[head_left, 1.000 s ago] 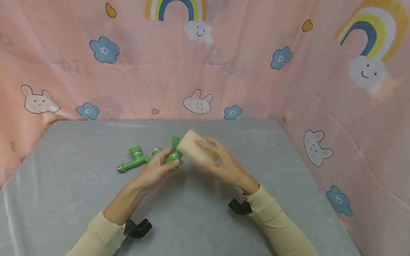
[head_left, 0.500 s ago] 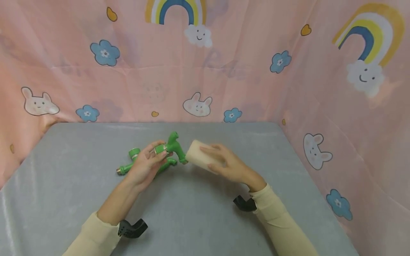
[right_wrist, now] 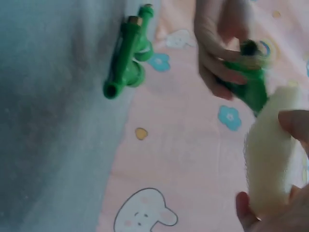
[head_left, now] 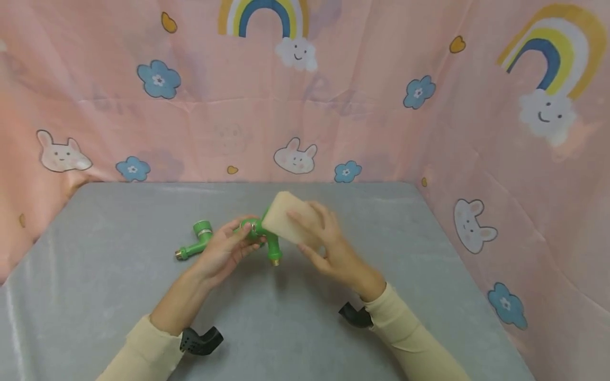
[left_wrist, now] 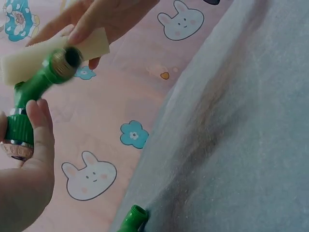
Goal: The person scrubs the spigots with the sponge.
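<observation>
My left hand (head_left: 220, 255) holds a green tap (head_left: 274, 246) above the table, its fingers and thumb round the ribbed collar. One end of the tap, tipped with brass, points down in the head view. In my right hand (head_left: 340, 259) is a cream sponge (head_left: 285, 218), gripped between thumb and fingers. The sponge lies against the tap's upper side and hides part of it. In the left wrist view the tap's threaded mouth (left_wrist: 67, 60) is in front of the sponge (left_wrist: 21, 65). The right wrist view shows the sponge (right_wrist: 268, 159) bent slightly, touching the tap (right_wrist: 251, 87).
Two more green taps lie on the grey table (head_left: 305, 338): one (head_left: 202, 238) left of my left hand, the other (right_wrist: 124, 60) plain in the right wrist view but mostly hidden behind that hand from the head. A pink printed curtain (head_left: 333, 121) stands behind and at the right.
The held tap has been turned about in my left hand, so its brass-tipped end now points down. The sponge went from the tap's upper end to that brass-tipped end, then back up.
</observation>
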The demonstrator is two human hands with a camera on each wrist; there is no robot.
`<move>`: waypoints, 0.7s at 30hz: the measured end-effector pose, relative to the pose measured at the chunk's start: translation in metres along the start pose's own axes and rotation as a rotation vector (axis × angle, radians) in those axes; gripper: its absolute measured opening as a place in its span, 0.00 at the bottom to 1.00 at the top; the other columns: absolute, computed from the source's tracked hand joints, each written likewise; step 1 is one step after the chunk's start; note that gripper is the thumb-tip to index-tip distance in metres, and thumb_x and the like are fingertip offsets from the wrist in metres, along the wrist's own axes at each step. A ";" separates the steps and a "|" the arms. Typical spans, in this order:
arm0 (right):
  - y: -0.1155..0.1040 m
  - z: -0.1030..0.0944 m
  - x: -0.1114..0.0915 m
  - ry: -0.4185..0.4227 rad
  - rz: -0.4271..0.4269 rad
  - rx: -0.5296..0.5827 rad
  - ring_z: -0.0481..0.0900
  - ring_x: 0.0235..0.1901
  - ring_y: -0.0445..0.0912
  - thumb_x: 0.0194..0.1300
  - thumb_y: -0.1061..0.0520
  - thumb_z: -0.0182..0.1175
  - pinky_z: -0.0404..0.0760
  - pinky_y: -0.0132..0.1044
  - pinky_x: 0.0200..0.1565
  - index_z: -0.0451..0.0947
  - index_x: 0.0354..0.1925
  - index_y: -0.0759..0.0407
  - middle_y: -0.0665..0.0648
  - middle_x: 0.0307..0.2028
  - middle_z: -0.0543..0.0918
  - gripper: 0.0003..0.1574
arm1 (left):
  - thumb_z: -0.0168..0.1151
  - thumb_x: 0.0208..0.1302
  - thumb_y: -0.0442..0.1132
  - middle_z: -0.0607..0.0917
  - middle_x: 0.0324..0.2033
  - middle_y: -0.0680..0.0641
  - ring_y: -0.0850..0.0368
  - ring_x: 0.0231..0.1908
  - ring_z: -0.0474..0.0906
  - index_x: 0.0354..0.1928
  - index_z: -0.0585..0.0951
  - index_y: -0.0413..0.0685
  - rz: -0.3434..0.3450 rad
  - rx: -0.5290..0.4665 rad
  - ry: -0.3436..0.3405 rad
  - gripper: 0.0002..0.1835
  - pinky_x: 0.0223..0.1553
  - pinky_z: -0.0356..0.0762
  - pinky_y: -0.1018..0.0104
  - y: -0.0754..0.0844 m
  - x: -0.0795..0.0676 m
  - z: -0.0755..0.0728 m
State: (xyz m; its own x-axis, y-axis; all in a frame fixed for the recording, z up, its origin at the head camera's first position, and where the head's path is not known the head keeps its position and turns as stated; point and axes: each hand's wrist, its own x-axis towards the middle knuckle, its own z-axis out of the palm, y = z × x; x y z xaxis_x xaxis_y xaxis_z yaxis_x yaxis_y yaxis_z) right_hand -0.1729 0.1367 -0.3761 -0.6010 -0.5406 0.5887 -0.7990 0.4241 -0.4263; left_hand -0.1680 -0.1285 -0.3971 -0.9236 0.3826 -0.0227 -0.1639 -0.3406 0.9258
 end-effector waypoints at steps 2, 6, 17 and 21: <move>-0.001 0.003 -0.002 0.019 -0.004 -0.037 0.62 0.67 0.64 0.66 0.62 0.65 0.75 0.62 0.59 0.68 0.72 0.49 0.70 0.69 0.63 0.39 | 0.48 0.80 0.45 0.87 0.40 0.58 0.66 0.41 0.84 0.54 0.78 0.54 -0.002 0.004 -0.039 0.11 0.46 0.83 0.75 -0.002 0.000 0.000; 0.001 0.003 -0.004 0.055 0.034 -0.081 0.65 0.66 0.66 0.64 0.64 0.67 0.79 0.62 0.57 0.69 0.71 0.49 0.70 0.69 0.63 0.39 | 0.48 0.80 0.46 0.86 0.40 0.57 0.66 0.38 0.83 0.54 0.79 0.53 -0.025 0.018 -0.073 0.13 0.41 0.82 0.77 -0.003 -0.001 -0.001; 0.014 -0.010 0.000 0.159 0.204 -0.023 0.67 0.63 0.63 0.66 0.63 0.65 0.80 0.59 0.51 0.69 0.72 0.54 0.69 0.69 0.63 0.37 | 0.55 0.77 0.41 0.87 0.37 0.58 0.65 0.39 0.85 0.62 0.73 0.41 -0.052 0.136 0.046 0.18 0.41 0.82 0.76 0.002 -0.002 0.002; 0.004 -0.009 0.000 0.102 0.158 0.051 0.69 0.62 0.63 0.65 0.62 0.66 0.80 0.54 0.51 0.70 0.71 0.54 0.69 0.69 0.65 0.37 | 0.59 0.73 0.33 0.87 0.37 0.60 0.66 0.38 0.85 0.66 0.69 0.33 -0.015 0.278 0.107 0.23 0.42 0.83 0.73 0.004 0.000 0.009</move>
State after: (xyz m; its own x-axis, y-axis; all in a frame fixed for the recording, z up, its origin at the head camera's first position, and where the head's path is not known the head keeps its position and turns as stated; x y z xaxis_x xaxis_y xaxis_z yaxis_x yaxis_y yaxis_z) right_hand -0.1757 0.1445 -0.3716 -0.7161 -0.3927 0.5771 -0.6963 0.4594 -0.5515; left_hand -0.1654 -0.1227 -0.3903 -0.9555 0.2882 -0.0635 -0.0907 -0.0819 0.9925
